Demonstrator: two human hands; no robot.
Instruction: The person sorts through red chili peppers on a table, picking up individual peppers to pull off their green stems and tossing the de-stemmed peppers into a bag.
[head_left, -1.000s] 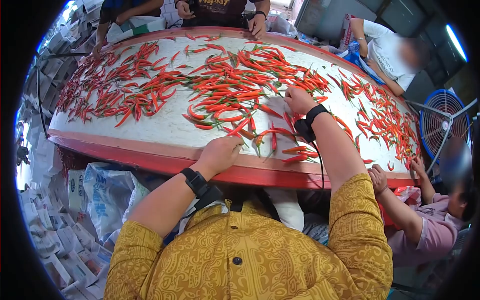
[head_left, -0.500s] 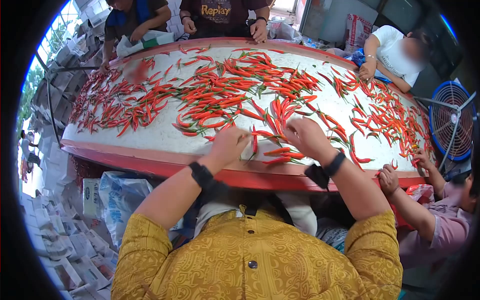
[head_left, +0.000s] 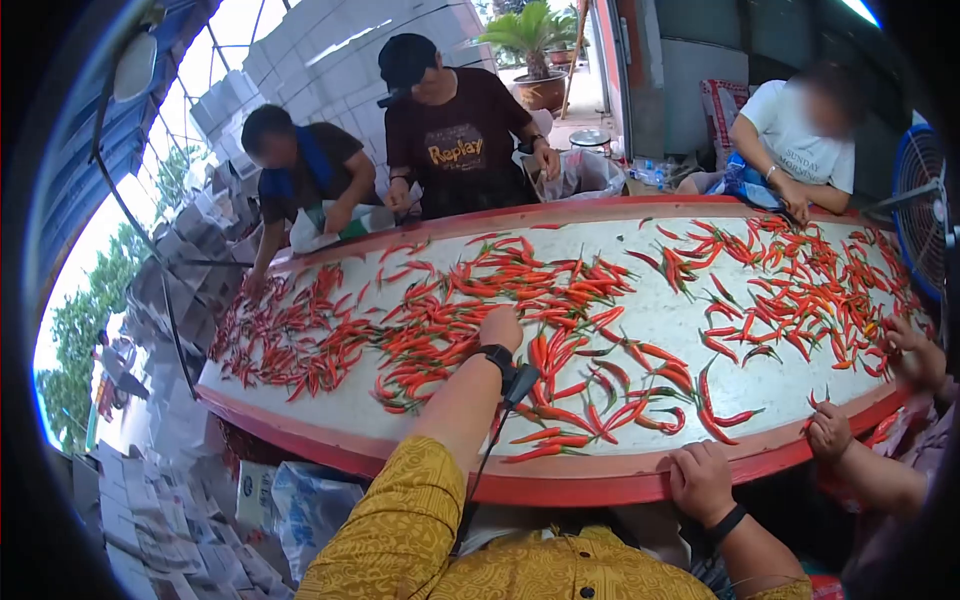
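Observation:
My left hand (head_left: 500, 328) reaches out over the middle of the table, on the main heap of red chili peppers (head_left: 420, 345). Its back faces me and the fingers are hidden below it, so any pepper in its grasp is out of sight. My right hand (head_left: 700, 483) rests on the near red rim (head_left: 590, 487) with its fingers laid over the edge, holding nothing. Between my hands, longer red peppers (head_left: 560, 440) with green stems lie loosely spread, some close to the rim.
Smaller peppers (head_left: 300, 345) cover the left part of the white tabletop (head_left: 480, 425); another heap (head_left: 800, 295) lies right. Several people work around it, one person's hand (head_left: 830, 430) near my right. A fan (head_left: 920, 205) stands right, a plastic bag (head_left: 310, 510) below left.
My left hand has moved forward onto the heap. My right hand has drawn back from the peppers to the rim. My view has tilted up, showing more of the people opposite.

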